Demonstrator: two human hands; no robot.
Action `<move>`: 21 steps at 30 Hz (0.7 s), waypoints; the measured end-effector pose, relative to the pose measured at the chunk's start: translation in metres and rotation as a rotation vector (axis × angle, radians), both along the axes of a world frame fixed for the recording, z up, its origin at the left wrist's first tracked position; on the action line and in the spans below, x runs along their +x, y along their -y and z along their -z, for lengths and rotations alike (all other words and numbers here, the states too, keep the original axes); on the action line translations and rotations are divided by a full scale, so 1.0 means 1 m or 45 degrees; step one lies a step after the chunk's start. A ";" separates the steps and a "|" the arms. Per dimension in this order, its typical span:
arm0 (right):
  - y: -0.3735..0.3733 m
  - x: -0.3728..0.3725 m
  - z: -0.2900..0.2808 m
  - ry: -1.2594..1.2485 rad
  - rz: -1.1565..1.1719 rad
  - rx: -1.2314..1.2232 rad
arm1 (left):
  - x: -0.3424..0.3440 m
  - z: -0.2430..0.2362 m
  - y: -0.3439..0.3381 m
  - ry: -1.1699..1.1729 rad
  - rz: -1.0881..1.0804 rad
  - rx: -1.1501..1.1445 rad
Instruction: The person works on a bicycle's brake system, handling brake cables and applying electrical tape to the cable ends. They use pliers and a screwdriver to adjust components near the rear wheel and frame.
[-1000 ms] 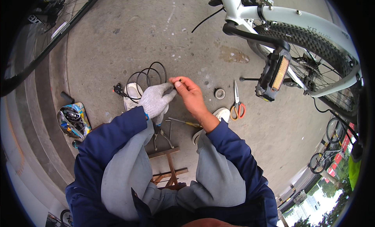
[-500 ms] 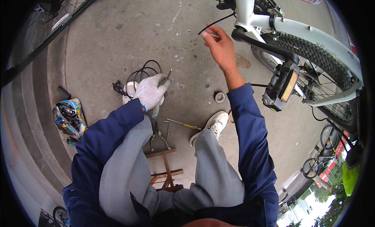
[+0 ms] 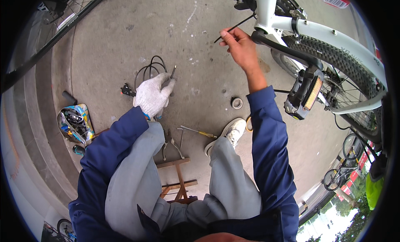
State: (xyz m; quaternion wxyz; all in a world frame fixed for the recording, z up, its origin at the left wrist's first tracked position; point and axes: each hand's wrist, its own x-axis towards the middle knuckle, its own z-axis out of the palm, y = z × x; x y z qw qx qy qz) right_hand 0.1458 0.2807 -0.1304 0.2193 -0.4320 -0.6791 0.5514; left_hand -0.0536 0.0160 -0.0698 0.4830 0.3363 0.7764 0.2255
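In a pale knitted glove, my left hand [image 3: 152,94] is closed around a black cable, whose metal-tipped end [image 3: 173,70] sticks up past the fingers. Loops of that cable [image 3: 156,58] arc above the glove, beside a small black lever-like part with a red detail [image 3: 128,90]. My bare right hand [image 3: 242,51] pinches another black cable [image 3: 241,23] between thumb and fingers, close to its free end. This second cable runs up to the white bicycle frame [image 3: 266,10]. The two cable ends are well apart.
Right of my hand are the crank arm, a pedal [image 3: 304,92] and a knobby tire [image 3: 329,52]. A tape roll [image 3: 236,103], a screwdriver [image 3: 200,132] and pliers [image 3: 171,144] lie near my feet. A tool bag [image 3: 76,124] sits at left by steps [image 3: 62,158].
My right fingers have closed more around the cable near its end, and the cable looks straighter. My left hand has shifted slightly left, bringing its cable tip along.
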 end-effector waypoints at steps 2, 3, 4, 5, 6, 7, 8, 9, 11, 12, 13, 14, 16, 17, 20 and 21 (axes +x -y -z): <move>0.004 -0.004 -0.010 0.134 0.032 0.099 | -0.001 -0.002 -0.003 -0.053 0.008 0.075; 0.006 -0.007 -0.015 0.224 0.064 0.130 | -0.001 -0.003 -0.006 -0.104 0.033 0.135; 0.010 -0.010 -0.019 0.063 0.032 0.015 | -0.001 -0.006 -0.008 -0.157 0.062 0.195; 0.021 -0.010 -0.023 -0.033 0.039 -0.138 | -0.001 -0.009 -0.009 -0.081 0.046 0.152; 0.026 -0.011 -0.028 -0.116 0.039 -0.292 | 0.000 -0.014 -0.010 -0.008 0.021 0.119; 0.028 -0.011 -0.033 -0.164 0.022 -0.335 | 0.001 -0.019 -0.012 0.061 -0.016 0.090; 0.033 -0.010 -0.038 -0.189 0.010 -0.397 | 0.004 -0.025 -0.012 0.143 -0.040 0.107; 0.036 -0.008 -0.044 -0.238 -0.012 -0.450 | 0.006 -0.031 -0.014 0.223 -0.065 0.125; 0.038 -0.008 -0.053 -0.267 -0.005 -0.552 | 0.009 -0.040 -0.020 0.297 -0.055 0.151; 0.039 -0.008 -0.056 -0.300 -0.008 -0.597 | 0.010 -0.043 -0.024 0.293 -0.020 0.155; 0.040 -0.008 -0.059 -0.302 -0.003 -0.621 | 0.011 -0.046 -0.028 0.289 0.015 0.159; 0.040 -0.007 -0.062 -0.308 0.001 -0.644 | 0.012 -0.048 -0.032 0.329 0.011 0.159; 0.040 -0.006 -0.065 -0.319 0.001 -0.668 | 0.014 -0.049 -0.038 0.410 0.004 0.159; 0.041 -0.006 -0.066 -0.325 -0.003 -0.670 | 0.015 -0.049 -0.041 0.396 0.006 0.201; 0.043 -0.005 -0.068 -0.327 -0.003 -0.673 | 0.020 -0.049 -0.044 0.339 0.026 0.274; 0.043 -0.005 -0.068 -0.331 -0.002 -0.672 | 0.021 -0.049 -0.044 0.314 0.038 0.271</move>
